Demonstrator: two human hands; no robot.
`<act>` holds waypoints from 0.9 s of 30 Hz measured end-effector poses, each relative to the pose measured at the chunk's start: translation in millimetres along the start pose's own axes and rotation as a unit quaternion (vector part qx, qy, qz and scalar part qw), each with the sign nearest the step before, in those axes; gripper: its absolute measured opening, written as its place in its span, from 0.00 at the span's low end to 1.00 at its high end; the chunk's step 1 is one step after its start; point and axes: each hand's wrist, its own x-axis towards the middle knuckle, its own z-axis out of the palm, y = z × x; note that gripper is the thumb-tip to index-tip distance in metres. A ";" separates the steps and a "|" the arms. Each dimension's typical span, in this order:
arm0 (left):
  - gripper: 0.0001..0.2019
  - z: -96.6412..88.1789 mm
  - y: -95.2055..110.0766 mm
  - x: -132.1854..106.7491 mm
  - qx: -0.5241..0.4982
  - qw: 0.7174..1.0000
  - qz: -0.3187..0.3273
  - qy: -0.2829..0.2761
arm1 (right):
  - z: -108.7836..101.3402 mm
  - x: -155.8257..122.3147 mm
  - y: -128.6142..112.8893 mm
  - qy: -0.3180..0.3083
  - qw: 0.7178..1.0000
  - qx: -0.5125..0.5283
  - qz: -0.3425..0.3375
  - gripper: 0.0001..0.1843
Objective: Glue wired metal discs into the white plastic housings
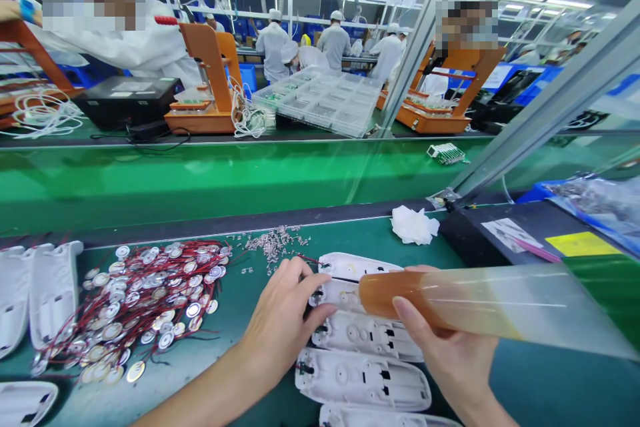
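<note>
My left hand (284, 320) rests with curled fingers on the left end of a white plastic housing (336, 293), second in a column of several such housings (363, 380) lying open side up on the green mat. My right hand (445, 347) is wrapped round a translucent amber tube (480, 303), whose tip sits over that same housing. A heap of round metal discs with red wires (145, 300) lies to the left. Small silver parts (277, 241) are scattered just beyond my left hand.
More white housings (40, 290) lie at the far left. A crumpled white cloth (414, 225) sits near a slanted metal frame post (525, 127). Beyond runs a green conveyor belt (200, 180), with orange fixtures (210, 80), clear trays (325, 100) and white-coated workers behind.
</note>
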 end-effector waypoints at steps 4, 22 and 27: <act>0.14 0.7 0.4 -0.5 0.003 1.000 0.004 0.010 | 0.1 -0.1 -1.5 0.005 1.000 -0.005 0.007 0.18; 0.14 1.1 0.0 -1.2 0.002 1.000 0.005 0.006 | -0.8 -0.3 -25.1 -0.011 0.998 0.006 0.056 0.19; 0.14 1.0 1.3 -1.0 0.007 1.000 0.004 0.011 | 1.9 -1.1 -28.6 -0.005 0.997 0.044 0.063 0.16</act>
